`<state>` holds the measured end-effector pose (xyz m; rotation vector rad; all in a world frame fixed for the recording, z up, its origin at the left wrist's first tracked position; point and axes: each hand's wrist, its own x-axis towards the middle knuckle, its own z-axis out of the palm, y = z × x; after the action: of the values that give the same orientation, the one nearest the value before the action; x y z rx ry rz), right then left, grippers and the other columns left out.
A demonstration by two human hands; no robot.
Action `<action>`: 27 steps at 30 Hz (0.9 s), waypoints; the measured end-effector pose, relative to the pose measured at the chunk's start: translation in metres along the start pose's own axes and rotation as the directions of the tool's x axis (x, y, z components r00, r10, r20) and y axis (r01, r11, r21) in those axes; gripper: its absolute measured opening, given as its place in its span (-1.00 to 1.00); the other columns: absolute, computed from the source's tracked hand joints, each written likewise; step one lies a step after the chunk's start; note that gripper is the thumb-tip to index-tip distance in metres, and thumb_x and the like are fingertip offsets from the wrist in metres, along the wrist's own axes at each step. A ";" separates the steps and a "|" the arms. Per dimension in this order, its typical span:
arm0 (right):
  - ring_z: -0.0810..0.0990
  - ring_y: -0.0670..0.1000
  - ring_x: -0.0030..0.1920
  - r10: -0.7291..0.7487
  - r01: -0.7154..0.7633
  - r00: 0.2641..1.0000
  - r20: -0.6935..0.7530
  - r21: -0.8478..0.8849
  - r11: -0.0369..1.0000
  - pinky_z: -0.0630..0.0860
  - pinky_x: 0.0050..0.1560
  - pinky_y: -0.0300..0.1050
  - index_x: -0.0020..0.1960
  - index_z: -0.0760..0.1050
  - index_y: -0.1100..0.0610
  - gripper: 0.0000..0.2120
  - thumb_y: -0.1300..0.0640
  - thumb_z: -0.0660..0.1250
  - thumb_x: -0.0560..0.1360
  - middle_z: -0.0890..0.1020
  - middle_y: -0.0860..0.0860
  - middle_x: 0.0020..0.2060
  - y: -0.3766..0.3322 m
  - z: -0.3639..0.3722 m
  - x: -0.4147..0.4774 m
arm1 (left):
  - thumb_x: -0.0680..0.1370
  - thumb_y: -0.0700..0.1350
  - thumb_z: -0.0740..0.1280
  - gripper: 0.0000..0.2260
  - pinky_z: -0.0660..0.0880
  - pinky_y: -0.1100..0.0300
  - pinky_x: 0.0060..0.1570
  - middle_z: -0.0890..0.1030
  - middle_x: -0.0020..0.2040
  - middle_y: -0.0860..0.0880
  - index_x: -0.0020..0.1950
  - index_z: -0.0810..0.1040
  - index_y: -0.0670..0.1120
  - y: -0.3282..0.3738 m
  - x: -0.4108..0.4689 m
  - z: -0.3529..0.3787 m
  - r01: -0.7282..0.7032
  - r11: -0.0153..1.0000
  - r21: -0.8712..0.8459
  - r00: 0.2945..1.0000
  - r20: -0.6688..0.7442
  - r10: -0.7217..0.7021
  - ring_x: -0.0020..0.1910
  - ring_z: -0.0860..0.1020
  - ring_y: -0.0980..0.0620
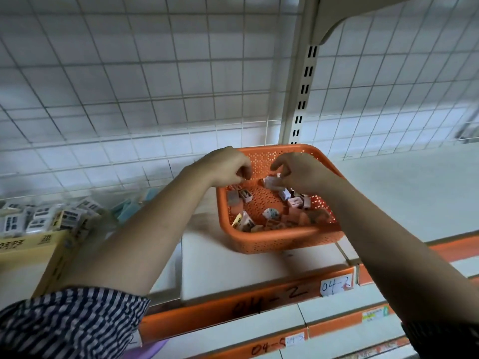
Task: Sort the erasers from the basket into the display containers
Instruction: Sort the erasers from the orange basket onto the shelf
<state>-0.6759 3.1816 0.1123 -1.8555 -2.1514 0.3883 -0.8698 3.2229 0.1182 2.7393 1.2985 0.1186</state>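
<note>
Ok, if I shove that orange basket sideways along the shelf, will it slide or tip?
Probably slides: the basket is low and wide on a smooth shelf. Likely light: thin perforated plastic holding only small erasers. Its wall may flex, so push low.

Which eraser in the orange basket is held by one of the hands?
The pale wrapped eraser at the back of the basket: the right hand pinches it, while the others in view lie loose on the bottom.
</note>
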 end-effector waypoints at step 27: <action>0.60 -0.08 -0.27 0.114 -0.044 0.969 -0.217 0.306 0.951 0.46 -0.27 -0.22 -0.06 0.63 0.12 -0.89 0.08 0.39 0.52 0.64 -0.07 -0.29 0.032 0.007 -0.028 | 0.32 0.04 0.57 -0.73 0.34 0.25 -0.16 0.44 -0.09 0.09 -0.10 0.56 0.04 0.010 0.001 -0.001 0.028 0.941 -0.337 0.969 -0.223 -0.109 -0.04 0.45 0.07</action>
<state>-0.6455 3.1587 0.0930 -1.7244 -1.7594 0.4598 -0.8618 3.2175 0.1208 2.4447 1.2878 0.6196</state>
